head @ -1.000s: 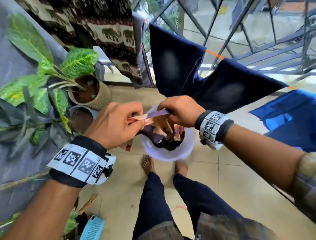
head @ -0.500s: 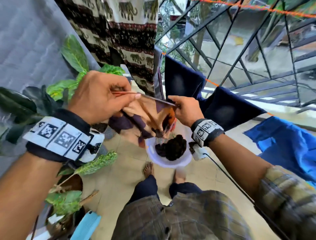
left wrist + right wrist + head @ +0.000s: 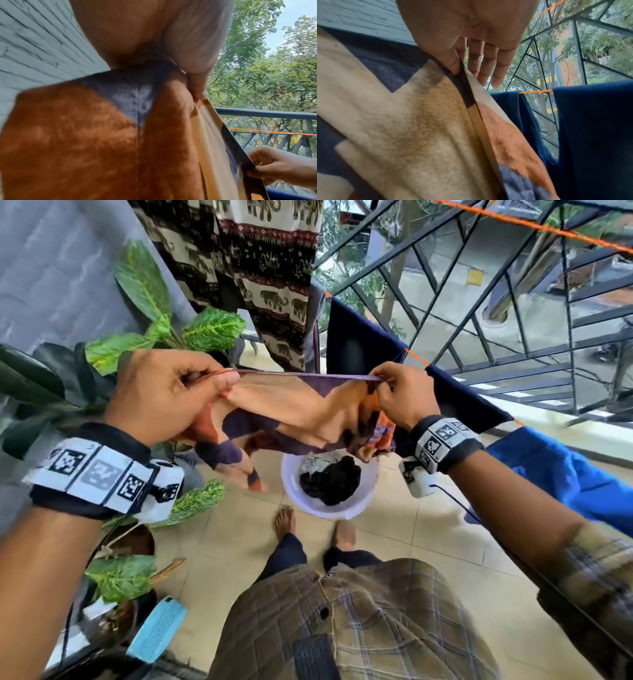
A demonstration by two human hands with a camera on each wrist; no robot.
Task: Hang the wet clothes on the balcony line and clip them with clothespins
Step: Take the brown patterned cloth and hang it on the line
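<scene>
**Patchwork cloth stretched between both hands above the basin**

The left hand [image 3: 161, 395], left of the white basin [image 3: 291, 491] and higher, pinches one end of the patchwork cloth [image 3: 291, 412] between thumb and curled fingers. The cloth's top hem runs taut across, its orange, cream and purple panels sagging over the basin, which holds dark laundry [image 3: 330, 479]. The right hand [image 3: 406, 393], above the basin's right rim, pinches the other end with thumb and forefinger, remaining fingers extended. Behind the basin, navy garments [image 3: 356, 350] hang on the orange line [image 3: 416, 358].
</scene>
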